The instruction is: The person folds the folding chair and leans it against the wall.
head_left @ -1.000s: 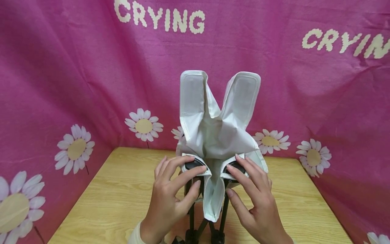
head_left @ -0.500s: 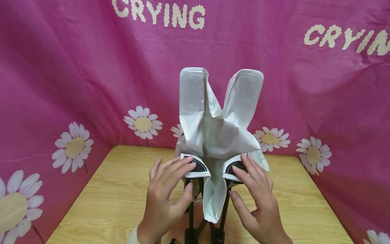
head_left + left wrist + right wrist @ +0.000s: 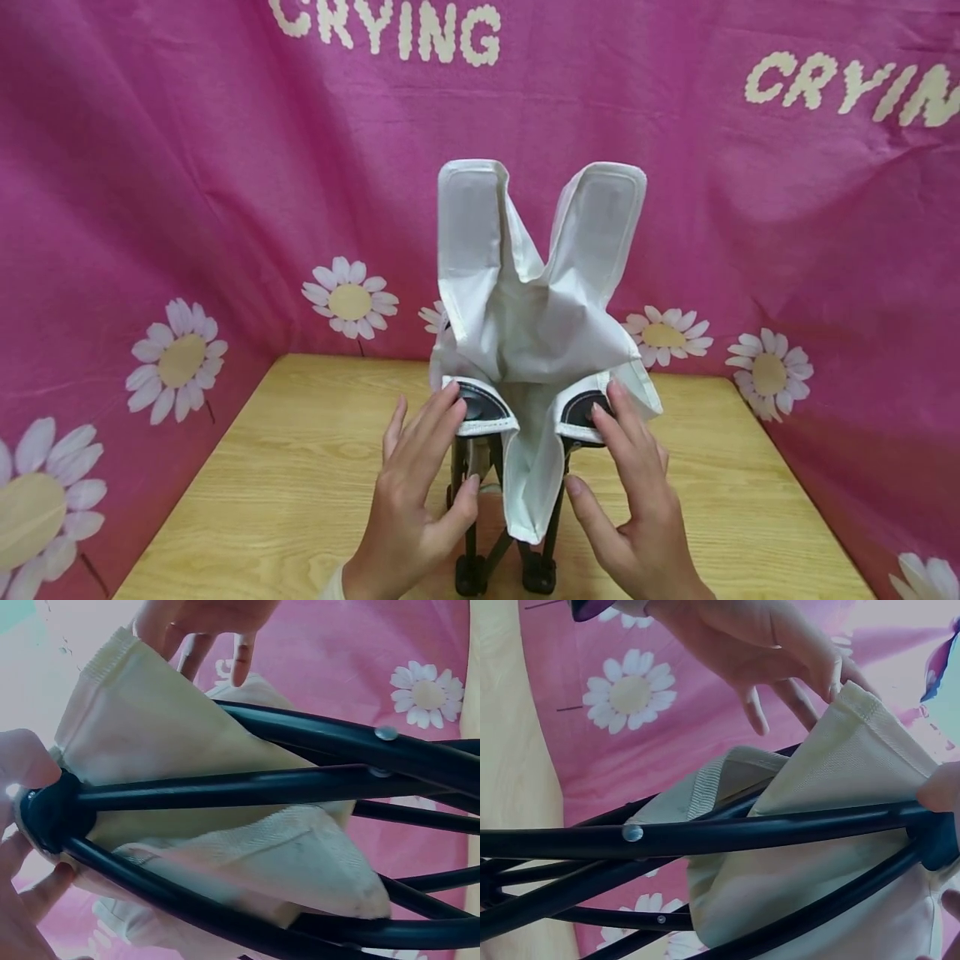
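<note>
Head view: folding chair (image 3: 525, 367) stood half-collapsed on table (image 3: 300, 467).
Left hand (image 3: 416, 492) and right hand (image 3: 630, 492) lay flat-fingered on front corners, gripping nothing; uneven pushing could have tipped it.

The pink cloth backdrop (image 3: 187, 167) bears the cream word "CRYING" (image 3: 386, 32) at top centre and again at the right edge (image 3: 851, 87), cut off there.
</note>
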Demonstrator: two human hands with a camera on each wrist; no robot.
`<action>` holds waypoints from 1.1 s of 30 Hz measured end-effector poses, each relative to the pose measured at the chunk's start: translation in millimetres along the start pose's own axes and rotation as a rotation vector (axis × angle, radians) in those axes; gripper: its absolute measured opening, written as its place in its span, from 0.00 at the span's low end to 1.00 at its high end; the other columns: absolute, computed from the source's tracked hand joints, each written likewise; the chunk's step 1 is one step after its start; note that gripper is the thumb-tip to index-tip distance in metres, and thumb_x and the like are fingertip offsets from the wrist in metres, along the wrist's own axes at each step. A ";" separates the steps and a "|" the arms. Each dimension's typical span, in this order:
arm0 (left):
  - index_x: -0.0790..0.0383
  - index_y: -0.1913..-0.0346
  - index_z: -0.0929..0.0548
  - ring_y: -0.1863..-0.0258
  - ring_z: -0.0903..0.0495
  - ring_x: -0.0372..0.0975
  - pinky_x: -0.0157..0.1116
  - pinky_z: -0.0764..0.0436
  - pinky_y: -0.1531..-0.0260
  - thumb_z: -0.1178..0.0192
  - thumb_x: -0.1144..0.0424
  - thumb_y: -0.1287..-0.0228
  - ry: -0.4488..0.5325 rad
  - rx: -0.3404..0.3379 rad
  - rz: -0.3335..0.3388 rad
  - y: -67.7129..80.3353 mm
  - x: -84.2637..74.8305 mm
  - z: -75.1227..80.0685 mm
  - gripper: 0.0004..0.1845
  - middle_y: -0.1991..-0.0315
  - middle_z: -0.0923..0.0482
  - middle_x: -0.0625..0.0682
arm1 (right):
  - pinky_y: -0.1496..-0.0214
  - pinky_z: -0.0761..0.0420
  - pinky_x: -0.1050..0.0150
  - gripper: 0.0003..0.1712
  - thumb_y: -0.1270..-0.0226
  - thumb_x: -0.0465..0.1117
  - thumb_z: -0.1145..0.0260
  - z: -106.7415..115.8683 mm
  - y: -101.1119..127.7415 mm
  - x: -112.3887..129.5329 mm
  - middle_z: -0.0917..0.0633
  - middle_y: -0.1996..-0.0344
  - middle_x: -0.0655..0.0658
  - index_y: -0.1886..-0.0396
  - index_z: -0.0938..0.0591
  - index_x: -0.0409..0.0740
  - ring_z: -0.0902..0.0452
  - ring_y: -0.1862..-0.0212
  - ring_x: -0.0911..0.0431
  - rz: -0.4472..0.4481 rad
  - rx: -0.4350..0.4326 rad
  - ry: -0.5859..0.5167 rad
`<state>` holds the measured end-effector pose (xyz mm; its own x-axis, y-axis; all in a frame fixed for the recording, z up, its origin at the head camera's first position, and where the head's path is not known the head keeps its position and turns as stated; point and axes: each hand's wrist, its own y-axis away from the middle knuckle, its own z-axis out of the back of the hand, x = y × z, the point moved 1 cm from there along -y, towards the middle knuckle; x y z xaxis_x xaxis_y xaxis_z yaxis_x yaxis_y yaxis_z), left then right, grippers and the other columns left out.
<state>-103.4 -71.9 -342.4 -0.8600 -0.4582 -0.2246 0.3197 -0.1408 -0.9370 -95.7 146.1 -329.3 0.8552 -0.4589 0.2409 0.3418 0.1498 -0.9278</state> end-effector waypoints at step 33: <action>0.70 0.45 0.20 0.42 0.26 0.50 0.46 0.40 0.34 0.40 0.64 0.40 0.068 -0.035 0.053 39.8 19.0 9.7 0.21 0.44 0.25 0.64 | 0.37 0.33 0.72 0.31 0.45 0.32 0.28 13.0 48.2 -11.1 0.23 0.43 0.34 0.41 0.25 0.29 0.28 0.40 0.56 -0.269 0.043 -0.017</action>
<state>-103.2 -94.7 -381.3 -0.8675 -0.4034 -0.2909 0.3527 -0.0865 -0.9317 -83.7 169.8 -373.1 0.7378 -0.4727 0.4820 0.5733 0.0618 -0.8170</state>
